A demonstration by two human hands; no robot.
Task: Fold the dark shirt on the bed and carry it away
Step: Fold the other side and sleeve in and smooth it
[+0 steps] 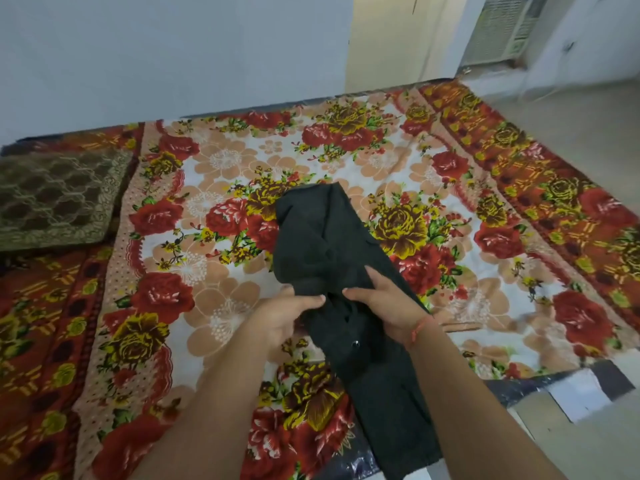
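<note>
Two bare forearms reach in from the lower edge, and both hands meet on a dark shirt (329, 237) near the middle of a bed (242, 161). The left hand (287, 317) grips the garment's left edge, thumb on top and fingers curled out of sight beneath the cloth. The right hand (388, 306), a red thread (419, 327) at its wrist, pinches the fabric just beside it, thumb and forefinger pressed onto the upper surface. The shirt is gathered into a long, narrow strip that runs from the bed's near edge, between the arms, out over the floral bedsheet; a small metal snap (355, 344) shows below the hands. A brown patterned cushion (52, 199) lies at the bed's far left. Beyond stand a pale wall (173, 46) and, far right, a louvred cooler (502, 29).
</note>
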